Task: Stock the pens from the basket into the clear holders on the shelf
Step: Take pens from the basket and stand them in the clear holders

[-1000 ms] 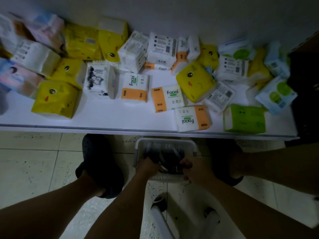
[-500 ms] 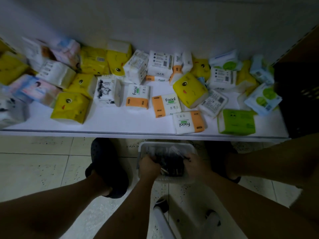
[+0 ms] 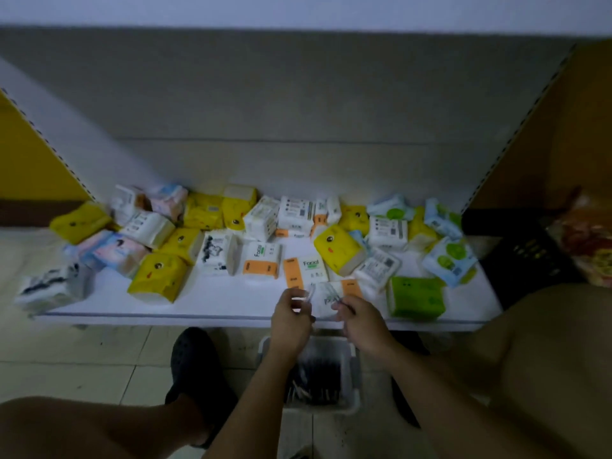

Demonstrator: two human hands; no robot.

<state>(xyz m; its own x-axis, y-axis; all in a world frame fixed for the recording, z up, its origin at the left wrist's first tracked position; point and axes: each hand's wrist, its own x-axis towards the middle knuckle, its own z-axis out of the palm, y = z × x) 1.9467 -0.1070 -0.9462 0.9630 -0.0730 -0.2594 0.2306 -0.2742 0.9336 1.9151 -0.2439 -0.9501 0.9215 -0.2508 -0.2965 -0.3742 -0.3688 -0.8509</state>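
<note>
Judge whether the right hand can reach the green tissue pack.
Probably yes: nothing lies between the right hand and the green tissue pack beside it, though its fingers pinch a clear item.

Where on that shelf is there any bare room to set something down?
The widest bare patch is the front strip of the shelf, between the front yellow pack and the left hand. A smaller one lies right of the green pack. The back row is crowded with tissue packs.

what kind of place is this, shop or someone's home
Most likely a shop aisle: a low white display shelf piled with packaged tissue packs, perforated shelving uprights at both sides, and a basket of pens on the tiled floor, apparently for restocking.
</note>
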